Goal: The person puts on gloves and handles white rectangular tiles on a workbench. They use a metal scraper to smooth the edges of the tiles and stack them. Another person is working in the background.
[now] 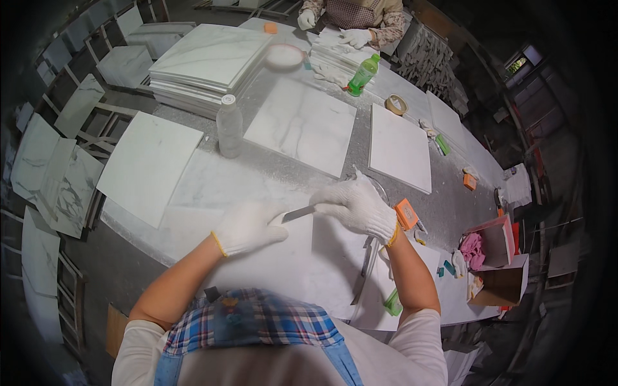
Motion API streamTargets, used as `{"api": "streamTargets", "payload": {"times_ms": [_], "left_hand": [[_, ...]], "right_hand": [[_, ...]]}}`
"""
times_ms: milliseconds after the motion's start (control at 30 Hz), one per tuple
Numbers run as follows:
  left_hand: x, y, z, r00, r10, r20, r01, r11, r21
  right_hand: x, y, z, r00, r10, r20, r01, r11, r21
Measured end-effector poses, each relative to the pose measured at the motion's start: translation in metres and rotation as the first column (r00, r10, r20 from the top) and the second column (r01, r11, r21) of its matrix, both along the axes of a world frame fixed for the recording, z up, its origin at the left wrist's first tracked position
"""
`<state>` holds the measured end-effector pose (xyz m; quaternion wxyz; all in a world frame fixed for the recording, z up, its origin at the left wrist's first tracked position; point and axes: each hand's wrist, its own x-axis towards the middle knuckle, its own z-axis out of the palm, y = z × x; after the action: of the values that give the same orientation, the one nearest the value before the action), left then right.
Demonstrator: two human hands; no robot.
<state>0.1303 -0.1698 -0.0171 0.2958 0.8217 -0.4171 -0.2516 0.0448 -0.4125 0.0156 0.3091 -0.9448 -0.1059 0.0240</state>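
Both my hands wear white knit gloves with yellow cuffs. My right hand (pixel 355 206) grips one end of a narrow, flat grey strip (pixel 299 213), like a blade or file. Its other end reaches the thumb and fingers of my left hand (pixel 250 229), which are closed around that tip. Beneath my hands lies a white marble-look tile (pixel 270 270), pale with dust. Part of the strip is hidden inside my right glove.
Around the work lie a veined tile (pixel 302 125), a plain tile (pixel 400 148) and a tile stack (pixel 209 58). A clear bottle (pixel 229 127), green bottle (pixel 364 75), tape roll (pixel 396 105), orange box (pixel 405 213) and open carton (pixel 499 286) stand about. A co-worker's gloved hand (pixel 356 38) rests opposite.
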Motion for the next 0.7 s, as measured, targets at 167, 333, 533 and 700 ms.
{"api": "streamTargets", "payload": {"times_ms": [167,333,533,700], "left_hand": [[0.001,-0.003,-0.002,0.999,0.041,-0.017,-0.040,0.998,0.050],[0.000,-0.003,-0.001,0.999,0.036,0.004,-0.036,0.999,0.030],[0.001,-0.002,-0.002,0.999,0.042,-0.014,-0.042,0.999,0.022],[0.001,-0.002,-0.003,0.999,0.050,-0.021,-0.050,0.999,0.015]], "right_hand": [[0.005,0.005,-0.001,0.987,0.105,0.118,-0.072,0.965,-0.254],[0.002,0.009,0.000,0.971,0.146,0.187,-0.081,0.945,-0.318],[-0.004,0.007,0.003,0.984,0.134,0.113,-0.081,0.918,-0.387],[-0.009,0.008,0.001,0.977,0.141,0.158,-0.065,0.910,-0.410]]}}
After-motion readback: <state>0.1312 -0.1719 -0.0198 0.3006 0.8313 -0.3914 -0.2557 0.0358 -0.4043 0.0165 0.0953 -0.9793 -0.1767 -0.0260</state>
